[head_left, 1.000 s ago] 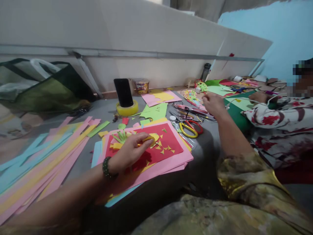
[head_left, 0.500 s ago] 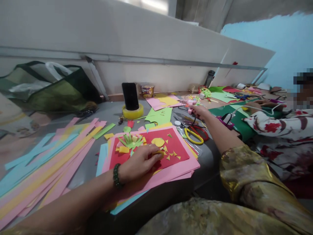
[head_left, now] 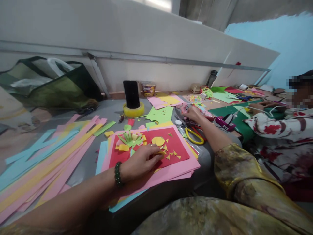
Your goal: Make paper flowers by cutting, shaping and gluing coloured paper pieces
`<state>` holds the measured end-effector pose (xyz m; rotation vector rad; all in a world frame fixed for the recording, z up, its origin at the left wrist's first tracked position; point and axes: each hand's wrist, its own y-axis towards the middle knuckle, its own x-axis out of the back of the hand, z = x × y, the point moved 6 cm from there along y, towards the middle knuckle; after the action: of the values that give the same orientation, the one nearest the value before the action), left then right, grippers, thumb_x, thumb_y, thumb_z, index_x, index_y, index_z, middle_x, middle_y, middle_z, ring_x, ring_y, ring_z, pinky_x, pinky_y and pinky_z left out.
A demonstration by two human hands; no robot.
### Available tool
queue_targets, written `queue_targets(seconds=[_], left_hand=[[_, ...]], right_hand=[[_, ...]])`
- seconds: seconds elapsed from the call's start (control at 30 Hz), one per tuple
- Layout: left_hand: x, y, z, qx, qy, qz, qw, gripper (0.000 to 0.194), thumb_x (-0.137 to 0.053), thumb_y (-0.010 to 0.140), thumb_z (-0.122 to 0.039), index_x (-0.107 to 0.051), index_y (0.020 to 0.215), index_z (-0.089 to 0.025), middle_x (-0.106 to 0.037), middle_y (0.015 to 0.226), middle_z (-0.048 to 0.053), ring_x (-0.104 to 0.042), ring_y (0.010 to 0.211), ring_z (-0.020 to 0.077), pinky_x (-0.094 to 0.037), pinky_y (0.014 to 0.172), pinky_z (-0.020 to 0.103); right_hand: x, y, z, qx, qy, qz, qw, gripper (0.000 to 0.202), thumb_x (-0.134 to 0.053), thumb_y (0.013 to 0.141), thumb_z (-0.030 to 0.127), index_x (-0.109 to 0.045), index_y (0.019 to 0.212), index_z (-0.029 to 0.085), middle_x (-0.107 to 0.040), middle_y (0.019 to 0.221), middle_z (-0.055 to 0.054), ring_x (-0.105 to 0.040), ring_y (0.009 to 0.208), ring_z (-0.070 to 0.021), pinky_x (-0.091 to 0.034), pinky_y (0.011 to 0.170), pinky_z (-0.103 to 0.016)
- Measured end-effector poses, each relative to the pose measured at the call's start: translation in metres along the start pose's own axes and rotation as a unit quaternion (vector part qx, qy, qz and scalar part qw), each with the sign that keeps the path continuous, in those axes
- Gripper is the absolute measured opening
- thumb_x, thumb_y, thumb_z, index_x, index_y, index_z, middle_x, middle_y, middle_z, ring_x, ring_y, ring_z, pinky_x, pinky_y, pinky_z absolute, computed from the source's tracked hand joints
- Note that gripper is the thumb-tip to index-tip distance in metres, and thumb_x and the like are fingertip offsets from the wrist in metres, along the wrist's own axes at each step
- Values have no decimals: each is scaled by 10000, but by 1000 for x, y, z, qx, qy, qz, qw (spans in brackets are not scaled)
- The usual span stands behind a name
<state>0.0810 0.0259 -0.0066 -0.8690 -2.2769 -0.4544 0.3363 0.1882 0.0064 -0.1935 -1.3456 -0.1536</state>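
My left hand rests on the red paper sheet, fingers closed on a small yellow paper piece. Just beyond its fingers lies a yellow paper disc, with several small yellow paper triangles scattered to the right. A green, pink and yellow paper flower sits on the sheet, left of my fingers. Farther out, my right hand is closed around a pink object that looks like a glue gun; my fingers hide part of it. Yellow-handled scissors lie below that hand.
Coloured paper strips spread across the left. A phone stands in a yellow tape roll; a snack cup is behind. At the right, a co-worker's patterned sleeve reaches over a green mat near a purple glue gun.
My right hand has drawn back a little to the left and nearer, bringing the pink glue gun over the tools. My left hand has stayed in place on the red sheet.
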Motion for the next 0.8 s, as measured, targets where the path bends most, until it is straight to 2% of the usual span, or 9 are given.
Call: queue_targets(seconds=[0.17,0.37,0.6,0.8], left_hand=[[-1,0,1,-7,-10,-2,1000,278,-419,916,-334,-498,683,-203,-563,702,21,-491,651,154,-382,639,268],[0,0,-1,-9,12,-8,1000,305,-417,920,-320,-444,639,-206,-525,652,8,-469,623,149,-376,616,263],[-1,0,1,-10,16,-2,1000,297,-429,930,-296,-486,655,-198,-562,674,15,-496,640,149,-396,632,260],[0,0,-1,-11,13,-2,1000,289,-423,931,-306,-508,676,-200,-569,691,19,-509,650,154,-400,637,257]], right_hand=[[2,0,4,13,-32,1,999,302,-620,983,384,-650,1201,177,-664,1219,-80,-670,1030,-235,-576,877,-425],[3,-2,2,14,-27,-2,1000,291,-605,990,407,-666,1150,172,-686,1155,-72,-680,978,-215,-579,852,-408],[-2,2,1,2,30,7,1000,308,-611,986,406,-657,1174,167,-677,1180,-78,-675,1007,-226,-574,869,-425],[-11,21,-7,-9,110,22,994,302,-607,993,367,-634,1226,178,-660,1218,-87,-674,996,-216,-588,845,-412]])
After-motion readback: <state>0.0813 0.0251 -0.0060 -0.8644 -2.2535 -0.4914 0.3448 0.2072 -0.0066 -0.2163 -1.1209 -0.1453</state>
